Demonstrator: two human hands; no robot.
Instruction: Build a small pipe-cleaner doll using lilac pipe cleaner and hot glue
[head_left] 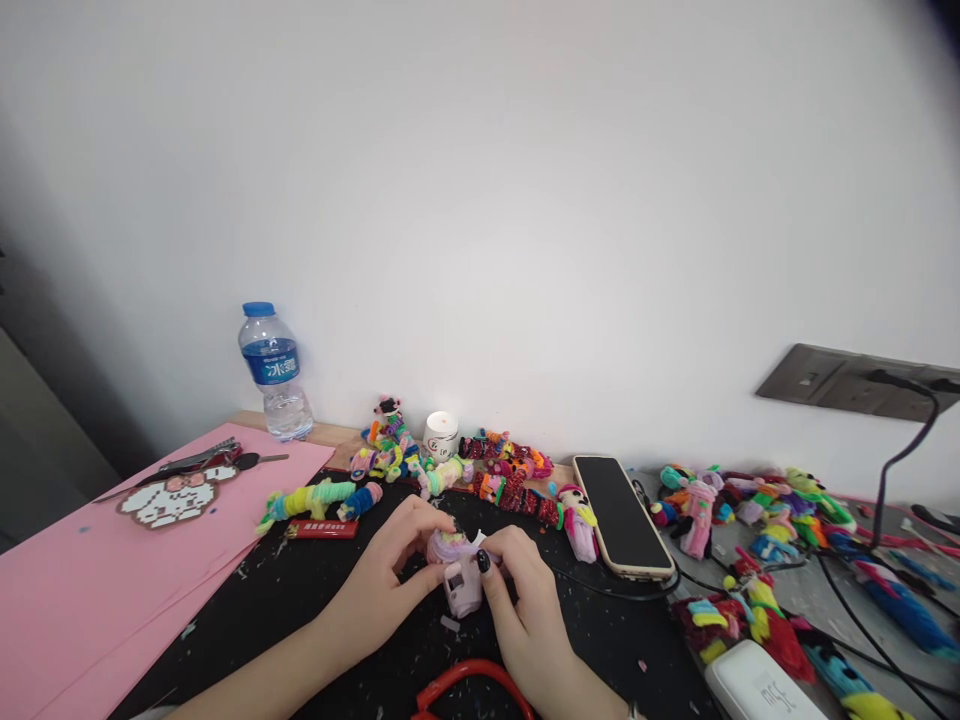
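Both hands pinch one small pink toy [463, 583] over the black mat [315, 590]. Left hand [390, 580] has thumb + fingers closed on the toy's fuzzy top, a pastel coil w/ a white scrap. Right hand [525, 610], dark-nailed, grips its pink plastic body from the side. Neither hand is slack; both grasp the toy.

Judged by looks: the toy is light, the body stiff and a bit slick, the top soft and squashy, prob. easy to deform. Best hold is on the hard body, not the fuzz.

Rel. to the toy: red lighter [322, 528] to the left, phone [621, 515] right + behind, small white jar [441, 436] straight behind among fuzzy figures [510, 480], bottle [274, 372] far back-left, pink sheet [97, 570] far left, red loop [472, 685] just nearer the person.
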